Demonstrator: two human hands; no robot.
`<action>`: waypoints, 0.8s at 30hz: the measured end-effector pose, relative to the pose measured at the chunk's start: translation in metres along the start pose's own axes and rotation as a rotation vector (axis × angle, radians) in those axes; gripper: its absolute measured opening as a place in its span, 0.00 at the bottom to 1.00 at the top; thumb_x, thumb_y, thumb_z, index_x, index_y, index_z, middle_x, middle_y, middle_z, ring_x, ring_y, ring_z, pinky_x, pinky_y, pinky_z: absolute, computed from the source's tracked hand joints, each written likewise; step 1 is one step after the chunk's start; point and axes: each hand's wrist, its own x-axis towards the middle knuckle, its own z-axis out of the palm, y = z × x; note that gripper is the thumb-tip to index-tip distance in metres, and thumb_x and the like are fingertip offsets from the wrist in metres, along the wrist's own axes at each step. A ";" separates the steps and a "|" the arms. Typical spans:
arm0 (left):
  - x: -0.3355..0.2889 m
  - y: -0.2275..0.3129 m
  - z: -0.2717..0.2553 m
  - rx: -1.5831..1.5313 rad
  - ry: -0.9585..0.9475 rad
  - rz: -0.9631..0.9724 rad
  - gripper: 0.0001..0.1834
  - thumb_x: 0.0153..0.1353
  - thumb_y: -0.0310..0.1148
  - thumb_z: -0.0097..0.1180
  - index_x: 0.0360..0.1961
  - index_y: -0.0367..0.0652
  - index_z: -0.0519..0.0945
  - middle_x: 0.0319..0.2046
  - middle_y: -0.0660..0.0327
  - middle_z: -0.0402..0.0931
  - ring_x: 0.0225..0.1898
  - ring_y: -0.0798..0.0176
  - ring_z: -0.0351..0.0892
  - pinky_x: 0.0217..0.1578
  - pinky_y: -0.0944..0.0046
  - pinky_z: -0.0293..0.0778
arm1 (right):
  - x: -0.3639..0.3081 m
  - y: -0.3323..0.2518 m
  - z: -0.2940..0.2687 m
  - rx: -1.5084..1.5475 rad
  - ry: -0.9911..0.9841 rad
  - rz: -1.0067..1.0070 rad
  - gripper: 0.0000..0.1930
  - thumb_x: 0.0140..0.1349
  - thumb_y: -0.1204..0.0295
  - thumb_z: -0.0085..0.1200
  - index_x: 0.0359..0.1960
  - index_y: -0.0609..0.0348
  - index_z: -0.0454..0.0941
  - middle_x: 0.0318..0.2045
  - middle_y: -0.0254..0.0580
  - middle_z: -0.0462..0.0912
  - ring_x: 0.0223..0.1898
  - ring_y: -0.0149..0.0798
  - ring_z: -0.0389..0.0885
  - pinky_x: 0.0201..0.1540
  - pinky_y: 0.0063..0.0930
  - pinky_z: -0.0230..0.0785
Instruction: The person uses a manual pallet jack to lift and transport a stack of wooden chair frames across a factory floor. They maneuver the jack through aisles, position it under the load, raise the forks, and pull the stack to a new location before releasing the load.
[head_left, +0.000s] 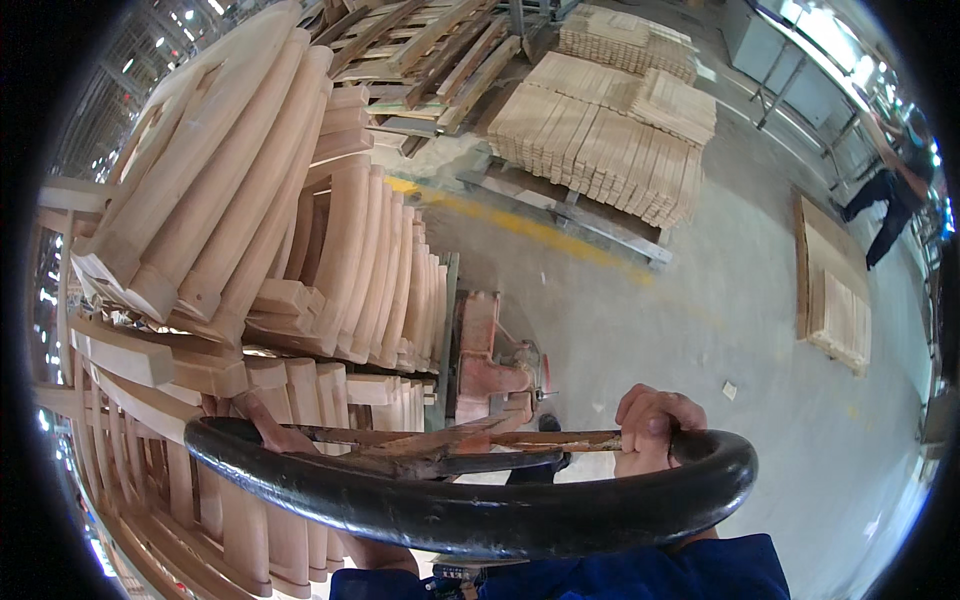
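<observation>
A pallet jack handle (470,510) spans the view close to me, a black padded loop with a worn, rusty bar on its far side. My right hand (655,430) is closed round the right end of that bar, its fingers curled over the top. At the loop's left end my left hand (272,428) grips the handle; the black padding hides part of it. Beyond the handle stands the jack's red pump body (490,365). Left of it are stacked curved wooden chair parts (350,260), close by my left hand.
Long curved wooden frames (210,170) lean high at the left. Ahead, stacked wooden slats (600,140) sit on a pallet by a yellow floor line (530,230), with old pallets (430,60) beside them. Boards (840,300) lie at right; a person (895,180) stands beyond.
</observation>
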 end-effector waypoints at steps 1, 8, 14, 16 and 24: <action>-0.003 0.002 0.007 0.005 0.008 0.001 0.21 0.57 0.34 0.49 0.49 0.32 0.67 0.52 0.48 0.64 0.50 0.53 0.66 0.52 0.59 0.62 | 0.008 0.004 -0.003 0.027 -0.002 0.025 0.10 0.62 0.74 0.40 0.44 0.51 0.62 0.12 0.30 0.58 0.15 0.27 0.56 0.22 0.23 0.58; -0.010 0.022 0.049 0.059 0.085 -0.042 0.22 0.56 0.34 0.49 0.49 0.33 0.67 0.52 0.48 0.64 0.51 0.52 0.65 0.53 0.58 0.60 | 0.078 0.044 -0.016 0.002 0.017 0.107 0.10 0.63 0.76 0.37 0.45 0.53 0.62 0.12 0.30 0.59 0.16 0.27 0.58 0.23 0.22 0.57; -0.003 0.028 0.089 0.098 0.126 -0.025 0.22 0.56 0.34 0.49 0.49 0.33 0.67 0.52 0.48 0.64 0.51 0.52 0.65 0.53 0.57 0.59 | 0.146 0.094 -0.006 0.086 0.056 0.133 0.11 0.64 0.77 0.34 0.46 0.54 0.65 0.12 0.29 0.56 0.14 0.25 0.53 0.24 0.22 0.53; 0.002 0.031 0.107 0.101 0.141 -0.019 0.22 0.56 0.34 0.50 0.49 0.33 0.67 0.52 0.48 0.64 0.52 0.52 0.65 0.53 0.56 0.59 | 0.168 0.113 -0.001 0.105 0.076 0.140 0.09 0.64 0.75 0.36 0.44 0.55 0.66 0.11 0.30 0.57 0.15 0.25 0.54 0.24 0.21 0.53; 0.044 0.058 0.161 0.243 0.241 0.009 0.22 0.55 0.34 0.50 0.50 0.34 0.67 0.52 0.48 0.64 0.52 0.51 0.64 0.54 0.55 0.57 | 0.265 0.171 0.021 0.126 -0.171 0.187 0.07 0.61 0.76 0.41 0.41 0.58 0.67 0.14 0.32 0.66 0.16 0.27 0.62 0.21 0.23 0.59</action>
